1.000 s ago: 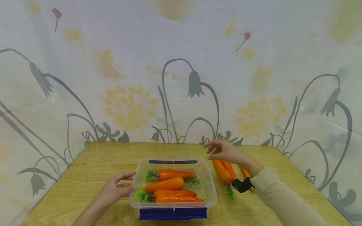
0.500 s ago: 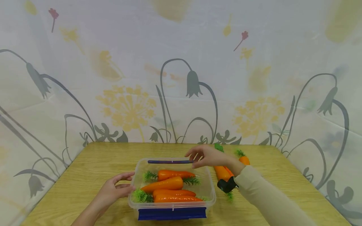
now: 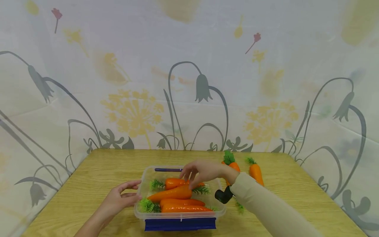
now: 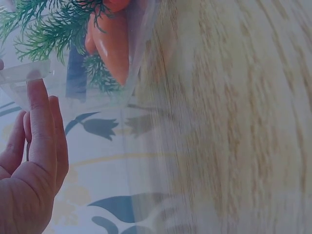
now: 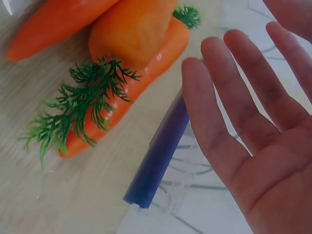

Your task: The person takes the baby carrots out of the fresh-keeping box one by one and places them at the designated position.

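Right grip (image 3: 200, 171) partly hides rear latch (image 3: 168, 170); left forearm (image 3: 92, 222) cut off.

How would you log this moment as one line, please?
left grip: touching container | right grip: empty, over container | container: carrots inside | other carrots: on table, right of container

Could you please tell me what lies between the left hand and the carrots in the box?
The head view shows the box's clear wall between the left hand and carrots.

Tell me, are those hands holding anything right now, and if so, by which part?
Nothing appears held: the right hand is over the carrots, and the left hand only touches the box rim.
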Action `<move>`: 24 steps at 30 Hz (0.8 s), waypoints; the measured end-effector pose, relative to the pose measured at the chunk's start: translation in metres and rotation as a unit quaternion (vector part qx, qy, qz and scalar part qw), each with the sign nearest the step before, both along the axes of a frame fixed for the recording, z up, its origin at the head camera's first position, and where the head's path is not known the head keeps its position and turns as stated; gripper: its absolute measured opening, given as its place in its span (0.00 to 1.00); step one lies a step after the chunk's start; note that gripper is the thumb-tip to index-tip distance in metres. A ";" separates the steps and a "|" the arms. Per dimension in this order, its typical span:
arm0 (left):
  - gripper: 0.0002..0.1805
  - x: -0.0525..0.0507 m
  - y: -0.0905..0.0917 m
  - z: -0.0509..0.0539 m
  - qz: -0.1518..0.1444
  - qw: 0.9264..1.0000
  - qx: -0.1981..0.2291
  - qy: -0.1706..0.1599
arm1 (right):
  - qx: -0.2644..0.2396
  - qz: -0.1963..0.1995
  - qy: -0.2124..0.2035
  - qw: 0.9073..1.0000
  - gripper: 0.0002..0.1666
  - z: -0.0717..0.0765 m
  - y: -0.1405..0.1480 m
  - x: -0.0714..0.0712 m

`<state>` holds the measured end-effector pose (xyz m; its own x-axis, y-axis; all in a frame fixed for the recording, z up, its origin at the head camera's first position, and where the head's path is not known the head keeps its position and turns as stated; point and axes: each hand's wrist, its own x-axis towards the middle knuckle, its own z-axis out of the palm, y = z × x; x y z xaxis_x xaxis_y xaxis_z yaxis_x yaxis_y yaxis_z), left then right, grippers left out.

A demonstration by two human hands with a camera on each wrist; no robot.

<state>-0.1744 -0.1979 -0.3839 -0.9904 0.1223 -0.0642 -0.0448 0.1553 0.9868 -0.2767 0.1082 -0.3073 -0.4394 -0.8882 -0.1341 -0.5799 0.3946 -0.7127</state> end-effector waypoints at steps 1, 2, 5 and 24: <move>0.34 0.000 0.000 0.000 0.000 1.000 0.000 0.000 | 0.007 0.006 -0.004 1.000 0.22 0.000 -0.002 0.000; 0.34 0.000 0.000 0.000 0.000 1.000 0.000 0.000 | 0.013 0.013 -0.011 1.000 0.22 -0.001 -0.004 0.000; 0.34 0.000 0.000 0.000 0.001 1.000 -0.001 0.000 | 0.030 0.027 -0.027 0.999 0.23 -0.004 -0.010 -0.001; 0.33 -0.001 0.001 -0.002 0.006 1.000 0.002 -0.002 | 0.103 0.134 -0.202 0.965 0.32 -0.019 -0.025 0.003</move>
